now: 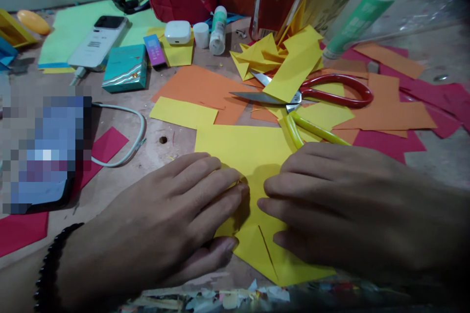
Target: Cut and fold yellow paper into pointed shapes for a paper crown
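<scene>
Worn table (125, 195) is under both hands. The left hand (157, 210) and right hand (341, 205) lie flat, not pinching, with fingertips nearly meeting; they press a yellow paper sheet (242, 146) in front of the person, and even pressure keeps it steady.

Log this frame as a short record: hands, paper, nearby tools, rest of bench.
left hand: flat on the yellow paper sheet, black bead bracelet on the wrist
left hand point: left hand; black bead bracelet
right hand: right hand, flat on the same sheet, fingertips facing the left hand
paper: yellow paper sheet, creased, on the wooden bench
nearby tool: red-handled scissors, on orange paper
rest: magenta paper, white bottle
</scene>
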### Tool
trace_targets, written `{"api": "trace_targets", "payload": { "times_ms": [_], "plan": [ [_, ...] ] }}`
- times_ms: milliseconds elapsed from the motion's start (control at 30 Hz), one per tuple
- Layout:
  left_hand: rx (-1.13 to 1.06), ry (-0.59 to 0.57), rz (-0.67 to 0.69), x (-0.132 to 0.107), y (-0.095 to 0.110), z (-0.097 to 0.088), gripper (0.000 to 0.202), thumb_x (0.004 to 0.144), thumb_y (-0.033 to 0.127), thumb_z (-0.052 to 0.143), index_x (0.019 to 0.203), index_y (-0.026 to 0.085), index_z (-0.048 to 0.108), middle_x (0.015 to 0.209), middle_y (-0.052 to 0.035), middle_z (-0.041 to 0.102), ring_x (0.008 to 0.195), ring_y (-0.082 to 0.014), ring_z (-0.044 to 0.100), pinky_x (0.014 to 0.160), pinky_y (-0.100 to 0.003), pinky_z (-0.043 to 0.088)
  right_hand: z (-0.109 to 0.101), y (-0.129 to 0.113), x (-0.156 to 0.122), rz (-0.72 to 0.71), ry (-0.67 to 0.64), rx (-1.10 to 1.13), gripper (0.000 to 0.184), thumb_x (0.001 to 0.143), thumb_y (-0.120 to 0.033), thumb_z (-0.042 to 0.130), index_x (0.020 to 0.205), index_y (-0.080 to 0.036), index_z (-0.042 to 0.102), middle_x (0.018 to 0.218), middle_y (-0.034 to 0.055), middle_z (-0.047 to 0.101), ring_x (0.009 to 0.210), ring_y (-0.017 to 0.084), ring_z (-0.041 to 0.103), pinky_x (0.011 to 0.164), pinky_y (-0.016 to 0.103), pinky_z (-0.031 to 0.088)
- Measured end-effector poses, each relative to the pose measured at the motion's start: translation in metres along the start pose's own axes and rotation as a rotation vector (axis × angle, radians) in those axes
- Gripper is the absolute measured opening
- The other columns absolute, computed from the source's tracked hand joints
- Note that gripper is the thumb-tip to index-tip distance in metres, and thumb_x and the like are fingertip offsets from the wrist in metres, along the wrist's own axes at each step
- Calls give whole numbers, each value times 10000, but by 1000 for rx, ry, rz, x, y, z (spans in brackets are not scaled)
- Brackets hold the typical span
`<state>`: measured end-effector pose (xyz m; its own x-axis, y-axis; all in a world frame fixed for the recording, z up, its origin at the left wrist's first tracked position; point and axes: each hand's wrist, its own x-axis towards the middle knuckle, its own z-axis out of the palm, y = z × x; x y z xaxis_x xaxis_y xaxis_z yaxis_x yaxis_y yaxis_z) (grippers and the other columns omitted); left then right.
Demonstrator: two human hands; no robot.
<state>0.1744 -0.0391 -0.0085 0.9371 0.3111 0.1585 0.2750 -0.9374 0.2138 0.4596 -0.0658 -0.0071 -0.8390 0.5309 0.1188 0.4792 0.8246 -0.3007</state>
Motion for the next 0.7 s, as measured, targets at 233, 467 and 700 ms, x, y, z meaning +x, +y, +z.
{"api": "trace_targets", "payload": {
  "times_ms": [233, 467, 700],
  "plan": [
    [5, 51, -2, -3, -1, -1, 300, 1060, 343, 652, 1229, 98, 693, 1292, -110, 767, 1141, -290, 694, 941, -407, 594, -9, 9, 0, 86, -98, 176, 261, 1149, -280, 478, 992, -238, 682, 896, -23, 687, 786, 162, 554, 693, 361, 363],
    [40, 31, -1, -1, -1, 0, 354, 1080, 365, 612, 1312, 108, 685, 1298, -110, 760, 1147, -295, 687, 971, -428, 589, -1, 14, -2, 36, -73, 151, 190, 1129, -294, 542, 1013, -251, 686, 1017, -20, 690, 866, 172, 545, 744, 354, 367],
    [77, 17, -7, -3, 2, 1, 426, 1101, 386, 574, 1401, 97, 666, 1303, -121, 746, 1167, -314, 660, 1038, -454, 539, -17, 23, -5, -114, -55, 28, 450, 1185, -359, 369, 928, -266, 726, 991, -30, 728, 838, 145, 589, 731, 314, 425]
  ]
}}
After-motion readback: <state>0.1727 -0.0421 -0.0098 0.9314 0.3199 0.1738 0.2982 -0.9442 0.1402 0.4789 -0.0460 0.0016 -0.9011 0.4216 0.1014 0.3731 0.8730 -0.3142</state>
